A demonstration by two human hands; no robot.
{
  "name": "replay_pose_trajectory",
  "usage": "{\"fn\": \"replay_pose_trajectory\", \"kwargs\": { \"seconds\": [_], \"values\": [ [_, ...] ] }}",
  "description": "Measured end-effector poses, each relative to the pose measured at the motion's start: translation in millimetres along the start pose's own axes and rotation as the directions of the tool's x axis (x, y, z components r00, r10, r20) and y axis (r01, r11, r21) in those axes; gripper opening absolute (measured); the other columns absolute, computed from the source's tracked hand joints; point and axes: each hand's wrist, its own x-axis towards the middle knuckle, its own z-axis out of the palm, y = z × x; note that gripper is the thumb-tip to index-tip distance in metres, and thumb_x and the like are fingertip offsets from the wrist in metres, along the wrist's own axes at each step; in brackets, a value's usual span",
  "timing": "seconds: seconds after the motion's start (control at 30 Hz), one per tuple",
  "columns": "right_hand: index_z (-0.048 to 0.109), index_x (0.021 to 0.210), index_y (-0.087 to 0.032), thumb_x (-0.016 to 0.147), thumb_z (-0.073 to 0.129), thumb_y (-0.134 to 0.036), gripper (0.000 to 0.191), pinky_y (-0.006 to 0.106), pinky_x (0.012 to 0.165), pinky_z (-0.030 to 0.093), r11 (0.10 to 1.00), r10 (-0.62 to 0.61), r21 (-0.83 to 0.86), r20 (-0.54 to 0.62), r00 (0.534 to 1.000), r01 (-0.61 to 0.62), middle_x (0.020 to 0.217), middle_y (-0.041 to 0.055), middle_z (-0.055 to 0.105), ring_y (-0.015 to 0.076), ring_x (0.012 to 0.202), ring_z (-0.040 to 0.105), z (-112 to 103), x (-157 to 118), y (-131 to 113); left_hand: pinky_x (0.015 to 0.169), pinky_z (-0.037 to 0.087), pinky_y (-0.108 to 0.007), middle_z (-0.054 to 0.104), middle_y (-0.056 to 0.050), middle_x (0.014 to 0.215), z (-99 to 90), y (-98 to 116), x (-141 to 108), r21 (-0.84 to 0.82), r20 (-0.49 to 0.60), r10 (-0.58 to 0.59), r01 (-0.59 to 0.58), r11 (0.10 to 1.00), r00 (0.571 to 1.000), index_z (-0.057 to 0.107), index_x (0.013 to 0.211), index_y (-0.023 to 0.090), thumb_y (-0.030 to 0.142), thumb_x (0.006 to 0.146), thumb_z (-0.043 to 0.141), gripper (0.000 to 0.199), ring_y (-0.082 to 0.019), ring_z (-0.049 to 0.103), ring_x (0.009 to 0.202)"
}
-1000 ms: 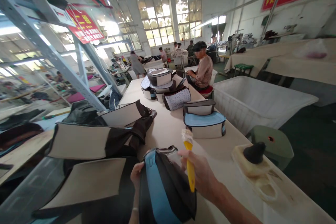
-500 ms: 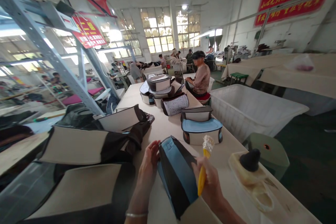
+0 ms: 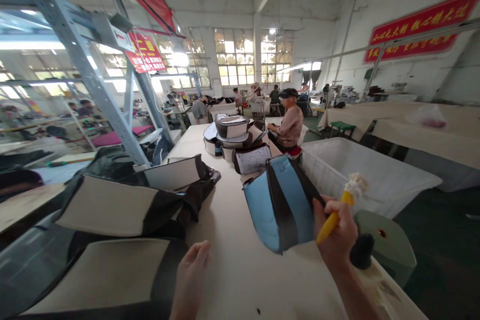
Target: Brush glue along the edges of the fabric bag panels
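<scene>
My right hand (image 3: 335, 230) grips the edge of a blue and black fabric piece (image 3: 288, 200) and also has a yellow-handled brush (image 3: 333, 220) between its fingers. The brush's pale bristles point up. The fabric piece is raised and tilted over the right part of the white table (image 3: 232, 260). My left hand (image 3: 191, 275) is away from it, above the table's near left part. Its fingers are drawn together, and whatever they might hold is hidden.
Beige and black pieces (image 3: 108, 205) lie at the left. Stacked pieces (image 3: 232, 127) stand at the table's far end. Right of the table are a white bin (image 3: 360, 160), a green stool (image 3: 393, 245) and a black cone-shaped object (image 3: 362, 251). A seated person (image 3: 290, 122) is beyond.
The fabric piece has moved right and up in my right hand, with its blue side panel turned into view. My left hand has let go of it and drawn back toward the lower left.
</scene>
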Motion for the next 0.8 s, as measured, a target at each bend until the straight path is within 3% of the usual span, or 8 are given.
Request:
{"fn": "replay_pose_trajectory", "kwargs": {
  "seconds": [0.17, 0.27, 0.37, 0.43, 0.57, 0.7, 0.73, 0.8],
  "values": [
    [0.052, 0.076, -0.02, 0.085, 0.067, -0.024, 0.017, 0.026, 0.066, 0.045, 0.929, -0.262, -0.279, -0.022, 0.965, 0.245, 0.09, 0.0054, 0.07, 0.0169, 0.072, 0.064, -8, 71, 8, 0.057, 0.045, -0.022, 0.063, 0.0, 0.068, -29.8, -13, -3, 0.042, -0.041, -0.104, 0.106, 0.994, 0.994, 0.068, 0.071, 0.015, 0.054, 0.045, 0.088, 0.051, -0.012, 0.054, 0.061],
    [0.057, 0.079, -0.02, 0.086, 0.06, -0.02, 0.008, 0.028, 0.065, 0.042, 0.808, -0.4, -0.403, 0.161, 0.902, 0.43, 0.08, 0.0051, 0.068, 0.0196, 0.072, 0.061, 13, 99, 9, 0.056, 0.044, -0.025, 0.068, -0.004, 0.073, -37.3, -19, -9, 0.092, -0.024, -0.158, 0.159, 0.983, 0.987, 0.071, 0.076, 0.014, 0.056, 0.042, 0.088, 0.056, -0.016, 0.058, 0.064],
    [0.062, 0.086, -0.018, 0.086, 0.051, -0.014, 0.012, 0.032, 0.067, 0.039, 0.71, -0.38, -0.42, 0.447, 0.81, 0.565, 0.07, 0.0073, 0.062, 0.0235, 0.077, 0.059, 64, 100, 20, 0.06, 0.045, -0.027, 0.071, -0.007, 0.075, -23.2, -19, -24, 0.116, 0.084, -0.137, 0.127, 0.985, 0.987, 0.072, 0.087, 0.014, 0.056, 0.053, 0.084, 0.055, -0.017, 0.06, 0.066],
    [0.063, 0.093, -0.015, 0.088, 0.046, -0.013, 0.018, 0.034, 0.072, 0.041, 0.748, -0.348, -0.294, 0.59, 0.729, 0.595, 0.078, 0.012, 0.064, 0.0252, 0.085, 0.058, 105, 83, 32, 0.069, 0.047, -0.029, 0.073, -0.009, 0.083, -8.0, -17, -36, 0.108, 0.216, -0.084, 0.062, 0.992, 0.973, 0.071, 0.097, 0.015, 0.053, 0.066, 0.078, 0.049, -0.017, 0.061, 0.071],
    [0.062, 0.089, -0.016, 0.095, 0.041, -0.027, 0.025, 0.034, 0.077, 0.047, 0.816, -0.449, 0.001, 0.633, 0.631, 0.578, 0.094, 0.0135, 0.068, 0.025, 0.094, 0.058, 158, 21, 42, 0.084, 0.048, -0.032, 0.07, -0.011, 0.104, 0.8, -8, -43, 0.202, 0.375, 0.057, -0.142, 0.969, 0.925, 0.068, 0.104, 0.018, 0.045, 0.079, 0.068, 0.037, -0.02, 0.063, 0.091],
    [0.056, 0.083, -0.018, 0.097, 0.041, -0.034, 0.026, 0.038, 0.084, 0.051, 0.849, -0.507, 0.185, 0.549, 0.665, 0.495, 0.11, 0.0155, 0.067, 0.0263, 0.102, 0.059, 147, -43, 37, 0.088, 0.048, -0.034, 0.067, -0.009, 0.104, -30.3, 20, -24, 0.436, 0.181, 0.307, -0.356, 0.826, 0.934, 0.065, 0.101, 0.018, 0.037, 0.087, 0.059, 0.024, -0.021, 0.062, 0.097],
    [0.054, 0.082, -0.019, 0.097, 0.044, -0.036, 0.025, 0.039, 0.084, 0.051, 0.867, -0.489, 0.215, 0.537, 0.688, 0.449, 0.11, 0.015, 0.067, 0.0268, 0.101, 0.06, 139, -56, 35, 0.088, 0.048, -0.036, 0.065, -0.01, 0.106, -39.2, 33, -16, 0.514, 0.127, 0.404, -0.408, 0.754, 0.906, 0.063, 0.101, 0.018, 0.034, 0.088, 0.057, 0.021, -0.022, 0.061, 0.099],
    [0.051, 0.081, -0.021, 0.095, 0.048, -0.04, 0.025, 0.04, 0.081, 0.052, 0.895, -0.445, 0.253, 0.549, 0.708, 0.366, 0.11, 0.0136, 0.067, 0.0278, 0.101, 0.061, 121, -79, 31, 0.093, 0.046, -0.04, 0.062, -0.012, 0.114, -53.5, 68, 5, 0.694, 0.071, 0.614, -0.481, 0.536, 0.786, 0.06, 0.108, 0.019, 0.025, 0.089, 0.055, 0.02, -0.024, 0.058, 0.108]
  ]
}}
